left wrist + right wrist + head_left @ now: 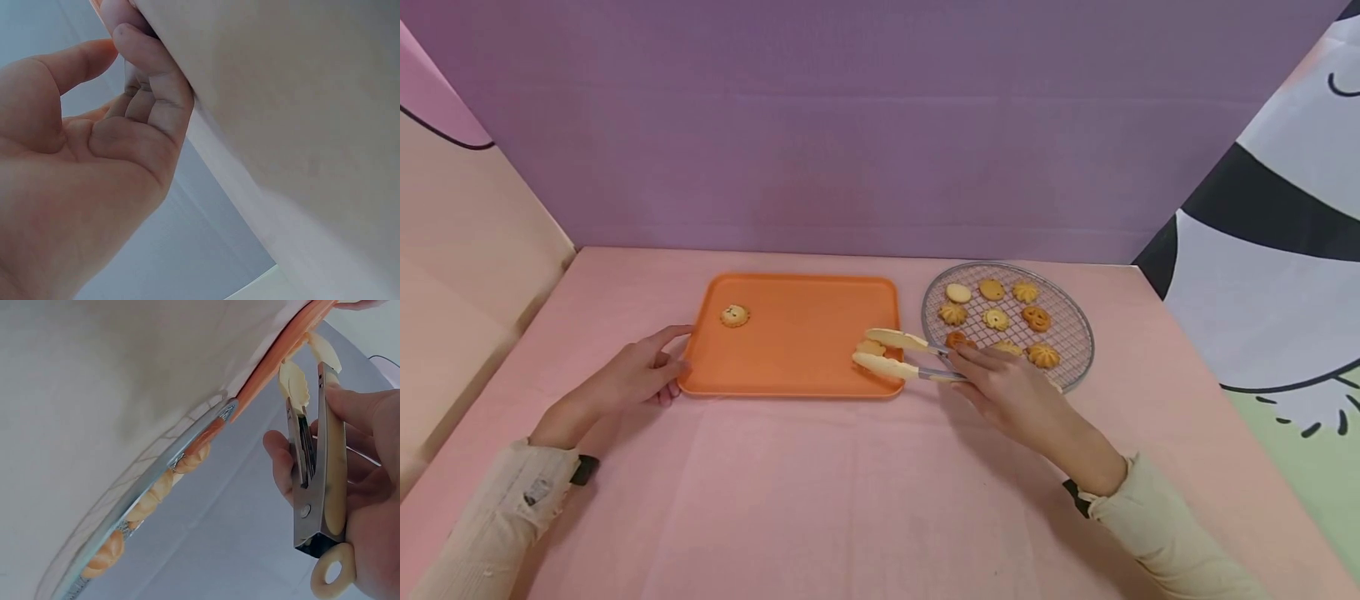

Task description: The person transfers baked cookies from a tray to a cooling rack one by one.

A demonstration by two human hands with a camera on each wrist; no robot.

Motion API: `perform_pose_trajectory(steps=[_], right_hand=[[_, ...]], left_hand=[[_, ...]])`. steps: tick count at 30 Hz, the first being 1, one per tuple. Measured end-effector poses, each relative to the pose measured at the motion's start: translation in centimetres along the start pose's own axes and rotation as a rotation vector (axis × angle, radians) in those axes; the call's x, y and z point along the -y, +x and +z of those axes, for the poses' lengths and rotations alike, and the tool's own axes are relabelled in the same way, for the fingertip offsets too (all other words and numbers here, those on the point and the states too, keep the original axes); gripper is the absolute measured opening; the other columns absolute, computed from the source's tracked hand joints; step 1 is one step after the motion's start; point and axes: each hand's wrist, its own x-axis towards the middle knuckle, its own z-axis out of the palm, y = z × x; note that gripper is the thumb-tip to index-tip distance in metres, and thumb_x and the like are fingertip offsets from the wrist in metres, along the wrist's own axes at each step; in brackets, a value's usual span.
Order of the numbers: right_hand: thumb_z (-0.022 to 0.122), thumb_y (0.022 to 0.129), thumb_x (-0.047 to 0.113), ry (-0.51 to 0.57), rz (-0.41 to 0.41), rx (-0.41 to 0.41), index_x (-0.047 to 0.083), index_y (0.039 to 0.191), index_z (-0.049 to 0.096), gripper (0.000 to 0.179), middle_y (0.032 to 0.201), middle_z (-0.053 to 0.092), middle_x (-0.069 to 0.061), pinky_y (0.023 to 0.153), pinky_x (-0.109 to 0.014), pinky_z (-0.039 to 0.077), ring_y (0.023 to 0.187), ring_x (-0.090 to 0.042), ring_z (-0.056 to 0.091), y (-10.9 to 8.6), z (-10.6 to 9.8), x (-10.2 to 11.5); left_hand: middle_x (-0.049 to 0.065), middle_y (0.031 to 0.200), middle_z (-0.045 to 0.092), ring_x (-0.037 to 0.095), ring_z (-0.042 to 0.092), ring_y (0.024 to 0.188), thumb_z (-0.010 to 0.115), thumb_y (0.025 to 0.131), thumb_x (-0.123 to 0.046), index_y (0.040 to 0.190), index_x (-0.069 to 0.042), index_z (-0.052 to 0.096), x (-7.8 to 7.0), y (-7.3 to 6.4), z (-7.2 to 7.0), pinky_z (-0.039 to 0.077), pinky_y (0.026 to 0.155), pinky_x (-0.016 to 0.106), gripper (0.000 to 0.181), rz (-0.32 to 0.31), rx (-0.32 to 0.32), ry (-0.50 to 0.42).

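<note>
My right hand (pixel 1011 396) grips a pair of metal tongs (pixel 331 456) with cream tips and a ring at the tail end. The tips lie over the right side of an orange tray (pixel 790 333), on either side of a golden cookie (pixel 871 347); whether they touch it I cannot tell. My left hand (pixel 632 371) holds the tray's left edge between thumb and fingers, the lower fingers curled, as the left wrist view shows. A round cookie with a face-like pattern (pixel 734 315) lies at the tray's upper left.
To the right of the tray is a round wire rack (pixel 1082 333) with several cookies of different shapes, some partly behind my right hand. Pink cloth (pixel 790 500) covers the table. A purple backdrop (pixel 865 150) rises behind it.
</note>
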Motion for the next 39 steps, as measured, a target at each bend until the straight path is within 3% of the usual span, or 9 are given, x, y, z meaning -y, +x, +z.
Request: perform_pose_trajectory(steps=[9,22,30,39], right_hand=[[0.078,0.086,0.010,0.082,0.056,0.056,0.000,0.115,0.072,0.031,0.115,0.071,-0.017,0.073,-0.042,0.059,0.092,-0.030,0.070,-0.18,-0.18,-0.05],[0.079,0.085,0.011,0.022,0.042,0.047,0.000,0.115,0.073,0.033,0.120,0.069,-0.018,0.077,-0.045,0.059,0.095,-0.033,0.069,-0.28,-0.23,-0.08],[0.084,0.078,0.016,-0.117,-0.068,-0.054,0.003,0.112,0.074,0.038,0.123,0.067,-0.018,0.076,-0.046,0.059,0.095,-0.035,0.069,-0.69,-0.25,-0.24],[0.076,0.083,0.007,-0.251,-0.187,-0.076,-0.004,0.100,0.070,0.021,0.117,0.069,-0.021,0.077,-0.042,0.057,0.092,-0.034,0.069,-0.36,-0.57,0.58]], left_hand=[[0.009,0.072,0.061,0.021,0.060,0.060,0.057,0.100,-0.008,0.153,-0.002,0.026,0.00,-0.02,0.02,0.057,0.056,0.030,0.062,0.001,-0.001,0.000],[0.008,0.073,0.061,0.020,0.059,0.060,0.057,0.101,-0.009,0.153,-0.001,0.025,-0.24,-0.03,0.26,0.056,0.055,0.028,0.062,-0.017,-0.002,0.025],[0.009,0.073,0.061,0.020,0.059,0.059,0.057,0.101,-0.008,0.152,-0.001,0.027,-0.23,-0.08,0.12,0.056,0.055,0.030,0.060,0.007,-0.005,0.023],[0.008,0.074,0.061,0.020,0.059,0.061,0.056,0.101,-0.009,0.153,-0.001,0.025,-0.30,-0.05,0.19,0.056,0.056,0.029,0.061,-0.010,-0.002,0.028]])
